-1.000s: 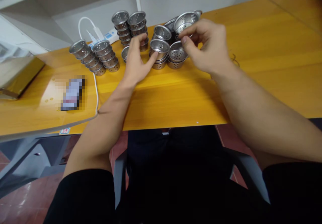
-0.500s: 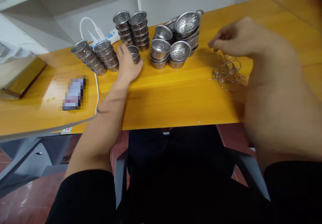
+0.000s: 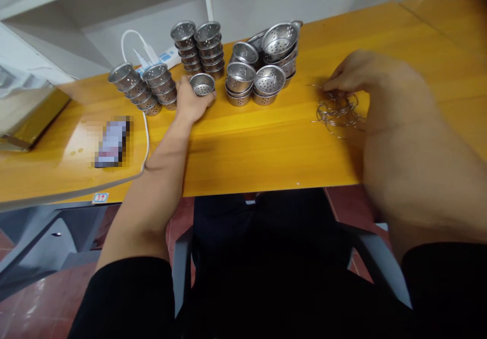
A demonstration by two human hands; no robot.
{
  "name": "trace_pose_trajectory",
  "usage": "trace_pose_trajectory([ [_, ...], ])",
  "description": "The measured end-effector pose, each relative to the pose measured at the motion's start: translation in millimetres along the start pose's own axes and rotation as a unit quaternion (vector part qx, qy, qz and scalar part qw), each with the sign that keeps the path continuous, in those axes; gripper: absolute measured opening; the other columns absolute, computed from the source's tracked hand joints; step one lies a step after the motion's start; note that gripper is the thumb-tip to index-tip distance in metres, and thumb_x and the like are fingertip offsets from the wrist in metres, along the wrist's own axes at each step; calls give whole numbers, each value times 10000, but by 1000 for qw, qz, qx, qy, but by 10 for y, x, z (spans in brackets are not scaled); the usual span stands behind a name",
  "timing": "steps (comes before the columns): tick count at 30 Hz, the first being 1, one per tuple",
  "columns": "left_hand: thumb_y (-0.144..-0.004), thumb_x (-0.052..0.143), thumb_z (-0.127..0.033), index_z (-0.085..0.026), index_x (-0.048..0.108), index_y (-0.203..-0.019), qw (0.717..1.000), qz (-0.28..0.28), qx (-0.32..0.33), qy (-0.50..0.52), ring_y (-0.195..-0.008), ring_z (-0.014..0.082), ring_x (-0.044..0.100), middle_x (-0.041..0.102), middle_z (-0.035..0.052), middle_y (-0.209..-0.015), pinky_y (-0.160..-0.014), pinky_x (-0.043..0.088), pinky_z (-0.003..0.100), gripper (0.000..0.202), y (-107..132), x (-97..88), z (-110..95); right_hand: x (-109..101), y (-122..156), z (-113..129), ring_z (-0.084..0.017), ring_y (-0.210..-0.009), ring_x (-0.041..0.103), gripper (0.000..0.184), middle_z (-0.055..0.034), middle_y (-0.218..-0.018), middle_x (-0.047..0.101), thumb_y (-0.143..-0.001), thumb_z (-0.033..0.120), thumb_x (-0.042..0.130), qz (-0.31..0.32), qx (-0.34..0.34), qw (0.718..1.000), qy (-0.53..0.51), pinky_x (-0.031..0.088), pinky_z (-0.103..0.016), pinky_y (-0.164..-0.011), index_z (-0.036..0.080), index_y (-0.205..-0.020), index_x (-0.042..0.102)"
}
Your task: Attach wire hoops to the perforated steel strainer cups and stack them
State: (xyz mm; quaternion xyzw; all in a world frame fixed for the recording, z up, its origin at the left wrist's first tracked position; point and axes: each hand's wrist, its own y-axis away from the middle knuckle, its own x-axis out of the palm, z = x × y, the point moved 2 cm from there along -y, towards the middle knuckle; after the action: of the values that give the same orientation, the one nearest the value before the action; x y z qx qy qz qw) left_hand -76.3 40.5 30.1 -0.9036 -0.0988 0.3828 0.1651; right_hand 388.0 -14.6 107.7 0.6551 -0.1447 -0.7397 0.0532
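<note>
My left hand is wrapped round a small perforated metal strainer basket, its thumb at the right side and its fingers at the left. The basket stands upright on the table with its mouth up. On the right, my right hand is lowered over a tangled pile of thin bent wires. Its fingertips are pinched together at the top of the pile, and a thin wire sticks out beside them. The palm side of the right hand is hidden.
Stacked strainer baskets stand at the left, behind my left hand and at centre. A blurred-out phone, a white cable and a power strip are on the yellow table. A box sits far left.
My right hand has come down onto the wires and its fingertips have reached them. My left hand has settled lower round the basket, whose mouth now shows more fully. The view has shifted slightly.
</note>
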Motion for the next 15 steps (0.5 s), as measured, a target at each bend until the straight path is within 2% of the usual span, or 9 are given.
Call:
trace_pose_trajectory([
  [2,-886,1105,-698,-319,564,-1367,1000,17,4,25,-1446,339,683,800,69,-1397,-1397,519,723,818,-43,50,43,-10,-11,32,-298,-787,712,336,-104,-785,766,-1182,312,797,9,36,999,10,552,-436,-757,213,-862,801],
  [5,-908,993,-980,-343,493,-1393,998,40,30,38,-1450,332,666,789,17,-1242,-1382,485,762,944,-81,92,70,-22,-8,91,-303,-800,696,284,-101,-806,771,-1176,367,824,6,51,999,12,551,-446,-767,186,-959,856],
  [7,-863,968,-1057,-350,464,-1400,998,41,40,30,-1454,318,650,780,8,-1231,-1384,469,757,1021,-74,93,54,-17,20,109,-293,-802,693,222,-88,-823,778,-1159,342,827,2,57,998,4,555,-440,-775,176,-1024,885],
  [10,-818,986,-1040,-344,490,-1396,999,19,41,28,-1411,309,673,801,38,-1336,-1367,504,712,1032,-47,81,19,-7,106,100,-257,-819,701,162,-91,-925,826,-1133,296,833,-19,65,997,-35,567,-411,-781,160,-1131,921],
  [13,-810,1042,-924,-356,546,-1430,996,-13,64,60,-1446,372,698,804,78,-1463,-1386,515,713,976,-51,80,19,-25,200,64,-255,-920,750,283,-127,-1168,882,-1116,297,863,-65,87,991,-75,595,-399,-813,169,-1359,933],
  [15,-843,1064,-844,-380,569,-1465,993,-19,80,79,-1525,400,684,807,79,-1494,-1416,492,711,920,-76,92,51,-47,231,39,-267,-965,761,327,-148,-1250,878,-1139,320,880,-82,102,988,-80,598,-413,-834,170,-1427,923],
])
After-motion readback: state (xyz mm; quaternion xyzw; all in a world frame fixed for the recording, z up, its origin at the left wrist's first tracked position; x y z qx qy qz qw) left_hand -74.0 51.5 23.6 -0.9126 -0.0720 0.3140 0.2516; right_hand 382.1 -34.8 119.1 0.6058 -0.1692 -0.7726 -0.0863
